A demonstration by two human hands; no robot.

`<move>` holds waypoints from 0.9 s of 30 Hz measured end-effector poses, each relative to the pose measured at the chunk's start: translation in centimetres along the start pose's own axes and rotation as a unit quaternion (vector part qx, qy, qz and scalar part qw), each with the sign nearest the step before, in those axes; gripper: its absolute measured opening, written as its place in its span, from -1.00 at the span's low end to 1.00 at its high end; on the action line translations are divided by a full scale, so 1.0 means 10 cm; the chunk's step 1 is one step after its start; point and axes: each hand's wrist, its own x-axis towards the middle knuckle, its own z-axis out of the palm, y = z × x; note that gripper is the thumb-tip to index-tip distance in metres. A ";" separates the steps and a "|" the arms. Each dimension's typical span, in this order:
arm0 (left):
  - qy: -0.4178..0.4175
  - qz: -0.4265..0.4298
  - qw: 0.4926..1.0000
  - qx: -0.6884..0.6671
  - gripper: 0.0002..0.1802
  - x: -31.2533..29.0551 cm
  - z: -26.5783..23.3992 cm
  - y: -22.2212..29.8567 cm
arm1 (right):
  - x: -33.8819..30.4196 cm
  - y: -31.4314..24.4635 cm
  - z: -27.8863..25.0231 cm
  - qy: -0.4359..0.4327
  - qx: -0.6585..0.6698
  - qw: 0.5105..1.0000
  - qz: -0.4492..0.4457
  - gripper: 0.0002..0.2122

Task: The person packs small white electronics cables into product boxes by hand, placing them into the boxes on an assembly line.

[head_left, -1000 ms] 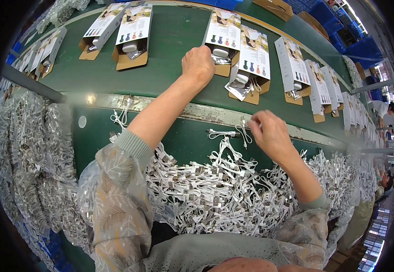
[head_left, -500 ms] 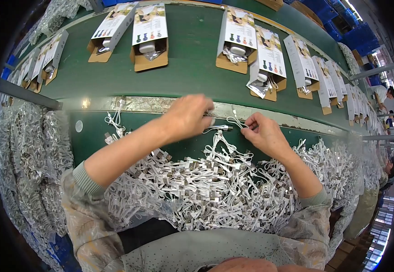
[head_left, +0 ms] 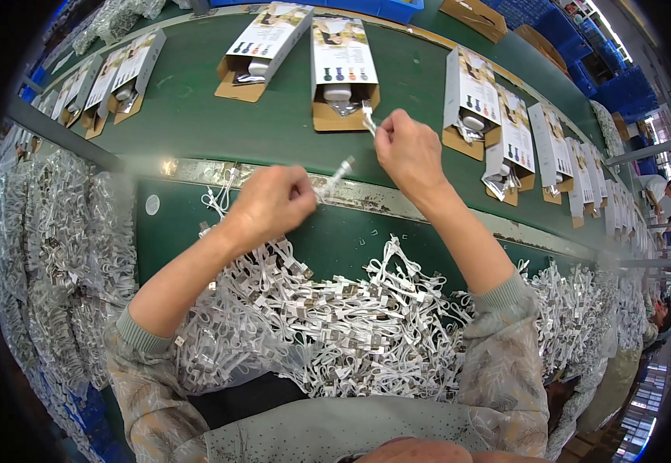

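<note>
My left hand [head_left: 274, 202] is closed on a short white USB cable [head_left: 337, 177], whose plug sticks out to the right over the metal edge strip. Further up, my right hand [head_left: 409, 154] pinches another white USB cable [head_left: 369, 117]. Its plug end points at the open lower end of a white printed box [head_left: 345, 65], just at the box's right side. Inside that box lie a white rounded device [head_left: 337, 93] and a silvery bag. A large heap of white USB cables [head_left: 351, 324] spreads below both hands on the green table.
More open boxes stand on the green belt [head_left: 220, 139], left [head_left: 264, 42] and right [head_left: 471, 96]. Bundles of cables in clear plastic [head_left: 57, 270] hang at the left. A metal post [head_left: 61, 133] crosses there. Blue crates [head_left: 621, 96] and other people are at the far right.
My right hand has moved up to a box with a cable. My left hand has moved left and now shows a cable in its grip. The boxes have shifted right.
</note>
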 end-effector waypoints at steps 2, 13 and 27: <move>0.053 -0.033 0.998 -0.007 -0.82 0.07 -0.19 -0.20 | 0.18 0.00 0.26 0.012 -0.042 0.999 0.004 -0.90; 0.217 -0.148 0.963 0.065 -0.75 1.07 -0.67 -1.14 | -0.42 -0.26 0.16 -0.088 -0.101 0.988 -0.071 -0.85; -0.216 0.136 0.967 -0.018 -0.31 -0.38 -0.36 -0.70 | -0.96 -0.90 -0.03 -0.425 0.150 0.893 0.008 -0.81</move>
